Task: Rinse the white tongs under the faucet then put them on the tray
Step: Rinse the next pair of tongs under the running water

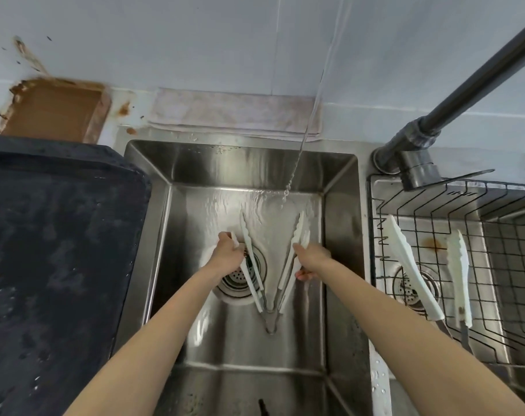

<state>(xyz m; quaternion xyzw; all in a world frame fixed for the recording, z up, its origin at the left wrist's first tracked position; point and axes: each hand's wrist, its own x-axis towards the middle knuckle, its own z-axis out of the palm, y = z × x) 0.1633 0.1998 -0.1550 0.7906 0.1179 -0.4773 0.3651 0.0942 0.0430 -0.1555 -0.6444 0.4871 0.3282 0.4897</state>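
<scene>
Two bare forearms reach forward from the viewer into a steel sink (153, 223). Left hand (228, 255) curls its fingers around one pair of white tongs (250, 265); right hand (310, 259) grips a second pair (291, 262). Both pairs lie low in the basin with tips pointing away from the hands and hinge ends meeting between the wrists, over the drain (243, 277). A thin stream of water (297, 157) falls just beyond the right hand's tongs and sheets across the basin floor.

To rinse well, each pair probably needs lifting into the stream and turning, since the water lands past the tips.

Left of the left hand sits the dark wet tray (60, 250), its rim touching the sink edge, with much open surface. Right of the right hand, a wire rack (495, 265) holds more white tongs.
</scene>
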